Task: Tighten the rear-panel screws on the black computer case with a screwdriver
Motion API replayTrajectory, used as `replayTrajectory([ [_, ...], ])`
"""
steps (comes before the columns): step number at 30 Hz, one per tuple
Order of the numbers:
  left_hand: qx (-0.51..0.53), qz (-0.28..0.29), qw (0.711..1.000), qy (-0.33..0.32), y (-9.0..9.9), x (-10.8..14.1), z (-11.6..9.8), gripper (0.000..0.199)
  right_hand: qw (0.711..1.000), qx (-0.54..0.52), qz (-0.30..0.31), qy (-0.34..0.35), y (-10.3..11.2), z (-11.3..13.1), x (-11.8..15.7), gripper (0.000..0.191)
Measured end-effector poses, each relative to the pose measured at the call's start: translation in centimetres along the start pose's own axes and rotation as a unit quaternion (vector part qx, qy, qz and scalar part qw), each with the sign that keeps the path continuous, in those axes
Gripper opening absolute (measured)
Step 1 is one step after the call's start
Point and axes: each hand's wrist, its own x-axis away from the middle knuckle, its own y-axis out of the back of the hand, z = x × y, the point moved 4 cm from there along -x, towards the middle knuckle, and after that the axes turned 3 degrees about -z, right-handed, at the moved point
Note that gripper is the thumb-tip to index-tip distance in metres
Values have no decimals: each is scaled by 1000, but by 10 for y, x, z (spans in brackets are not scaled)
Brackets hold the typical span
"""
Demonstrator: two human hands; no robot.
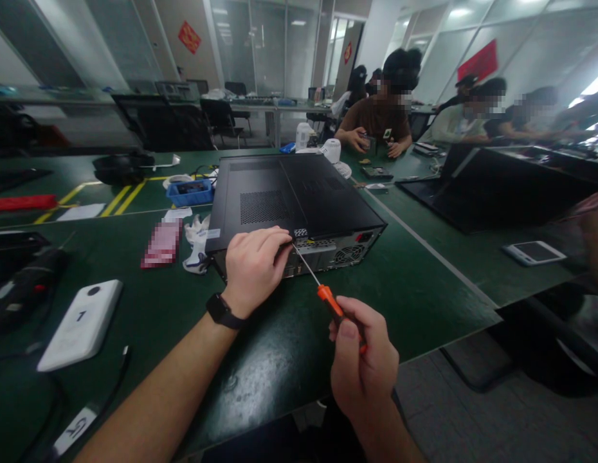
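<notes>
A black desktop computer case [260,173] lies flat on the green table, its rear panel with fan grille and ports facing me. My right hand [364,354] is wrapped round the orange-and-black handle of a screwdriver [330,301]. The thin metal shaft points up and left to the case's upper rear edge. There, my left hand [258,257], with a black watch on its wrist, has thumb and fingers pinched together beside the tip. Whatever lies between those fingertips is hidden. The exact spot the tip touches is too small to make out.
Left of the case are a blue tray [190,193], a crumpled white glove [197,244] and a white power bank [81,325] with cables. To the right lie a phone [535,252] and a large black panel [496,186]. Across the table a person [380,116] handles parts.
</notes>
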Motion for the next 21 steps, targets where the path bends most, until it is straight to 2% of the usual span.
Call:
replayTrajectory([
  [3, -3, 3, 1000, -1, 0, 0, 0, 8, 1000, 2, -2, 5, 0, 1, 0, 35],
  [7, -6, 5, 1000, 0, 0, 0, 0, 9, 1000, 6, -12, 27, 1, 1, 0, 29],
  [12, -6, -2, 1000, -4, 0, 1, 0, 8, 1000, -12, 17, 4, 0, 0, 1, 34],
  [15, -6, -3, 1000, -5, 0, 1, 0, 8, 1000, 2, -1, 27, 1, 1, 2, 32],
  [18, -6, -1, 1000, -6, 0, 1, 0, 8, 1000, 10, 5, 8, 0, -4, 5, 28],
  [21, -5, 0, 1000, -6, 0, 0, -1, 8, 1000, -5, 15, -14, -2, -5, 6, 32],
])
